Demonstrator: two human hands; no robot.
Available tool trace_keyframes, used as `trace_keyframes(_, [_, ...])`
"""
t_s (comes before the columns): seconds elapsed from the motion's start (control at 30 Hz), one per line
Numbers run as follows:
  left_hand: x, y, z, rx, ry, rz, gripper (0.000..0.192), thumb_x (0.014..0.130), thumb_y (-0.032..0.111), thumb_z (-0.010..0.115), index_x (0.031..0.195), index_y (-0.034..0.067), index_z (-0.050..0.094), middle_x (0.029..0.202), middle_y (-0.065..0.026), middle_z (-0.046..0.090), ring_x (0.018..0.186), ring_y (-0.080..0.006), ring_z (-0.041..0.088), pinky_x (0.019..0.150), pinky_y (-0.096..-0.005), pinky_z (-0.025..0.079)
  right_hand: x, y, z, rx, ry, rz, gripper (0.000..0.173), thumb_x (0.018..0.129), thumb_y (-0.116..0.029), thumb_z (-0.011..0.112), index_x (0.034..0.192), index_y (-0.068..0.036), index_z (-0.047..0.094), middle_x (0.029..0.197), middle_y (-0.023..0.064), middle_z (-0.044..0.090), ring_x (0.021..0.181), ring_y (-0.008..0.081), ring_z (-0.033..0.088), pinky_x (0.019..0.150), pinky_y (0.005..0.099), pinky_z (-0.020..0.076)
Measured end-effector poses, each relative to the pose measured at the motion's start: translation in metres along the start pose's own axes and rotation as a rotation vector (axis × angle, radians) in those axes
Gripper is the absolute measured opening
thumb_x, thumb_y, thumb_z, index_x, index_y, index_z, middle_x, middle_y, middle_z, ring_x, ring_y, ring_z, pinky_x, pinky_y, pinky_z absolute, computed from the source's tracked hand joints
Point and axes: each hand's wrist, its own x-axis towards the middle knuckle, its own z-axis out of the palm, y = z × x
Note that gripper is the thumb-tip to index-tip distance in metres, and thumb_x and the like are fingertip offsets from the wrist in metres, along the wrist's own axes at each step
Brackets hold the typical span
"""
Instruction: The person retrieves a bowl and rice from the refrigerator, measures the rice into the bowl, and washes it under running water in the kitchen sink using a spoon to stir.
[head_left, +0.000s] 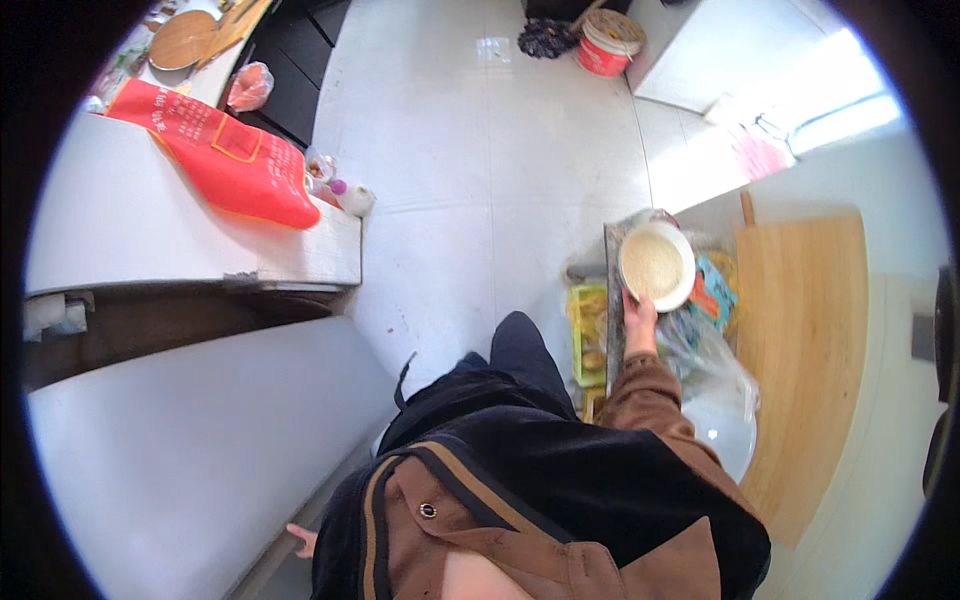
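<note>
My right hand grips the near rim of a white bowl filled with pale grains that look like rice. The bowl is over a narrow stone-edged ledge on my right. Just beyond it are a blue and orange bag and a clear plastic bag. My left hand shows only in part, low on the left by my jacket. Its fingers are at the edge of a large white panel, perhaps an appliance door; whether they grip it I cannot tell.
A red apron-like cloth drapes over a white cabinet-like top. Behind it, a round wooden board lies on a counter. Yellow-green baskets stand below the ledge. A large wooden board leans right. A red and white bucket stands far ahead.
</note>
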Motion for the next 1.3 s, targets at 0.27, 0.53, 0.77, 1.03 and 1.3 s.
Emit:
trace_keyframes(0.27, [0.011, 0.093, 0.073, 0.335, -0.169, -0.082, 0.055, 0.083, 0.032, 0.071, 0.120, -0.003, 0.050, 0.107, -0.0174, 0.061, 0.099, -0.0258, 0.059, 0.085, -0.0377, 0.048, -0.015, -0.055, 0.036, -0.314, -0.011, -0.024, 0.052, 0.082, -0.002, 0.047, 0.134, -0.003, 0.039, 0.126, 0.0154, 0.055, 0.109, 0.0333, 0.059, 0.085, 0.0478, 0.0556])
trace_keyframes(0.53, [-0.092, 0.343, 0.270, 0.331, -0.630, 0.161, 0.048, 0.082, 0.033, 0.071, 0.114, -0.002, 0.059, 0.101, -0.0153, 0.065, 0.092, -0.0245, 0.063, 0.080, -0.0368, 0.050, 0.020, -0.139, 0.261, -0.579, -0.159, -0.054, 0.049, 0.079, -0.001, 0.050, 0.128, 0.001, 0.043, 0.110, 0.0163, 0.061, 0.097, 0.0311, 0.064, 0.075, 0.0455, 0.0592])
trace_keyframes(0.77, [-0.168, 0.587, 0.439, 0.172, -0.650, 0.515, 0.032, 0.083, 0.029, 0.068, 0.090, -0.002, 0.069, 0.081, -0.0106, 0.069, 0.074, -0.0208, 0.065, 0.067, -0.0369, 0.051, 0.114, -0.140, 0.563, -0.655, -0.371, -0.089, 0.045, 0.078, -0.003, 0.052, 0.122, 0.003, 0.048, 0.106, 0.0130, 0.062, 0.095, 0.0255, 0.063, 0.076, 0.0401, 0.0560])
trace_keyframes(1.03, [-0.329, 1.145, 0.655, -0.350, -0.645, 1.384, 0.047, 0.094, 0.043, 0.044, 0.081, 0.003, 0.065, 0.067, -0.0230, 0.060, 0.059, -0.0335, 0.056, 0.060, -0.0446, 0.047, 0.237, -0.094, 0.882, -0.601, -0.456, -0.056, 0.043, 0.076, -0.006, 0.052, 0.118, 0.003, 0.050, 0.106, 0.0122, 0.062, 0.092, 0.0236, 0.064, 0.076, 0.0378, 0.0552])
trace_keyframes(1.3, [-0.605, 1.642, 0.513, -0.882, -1.607, 1.402, 0.028, 0.090, 0.011, 0.056, 0.118, 0.006, 0.054, 0.087, 0.0017, 0.057, 0.074, -0.0075, 0.050, 0.065, -0.0237, 0.044, 0.363, -0.094, 1.145, -0.695, -0.486, -0.205, 0.038, 0.075, -0.006, 0.050, 0.110, 0.007, 0.055, 0.100, 0.0125, 0.064, 0.084, 0.0202, 0.064, 0.078, 0.0324, 0.0525])
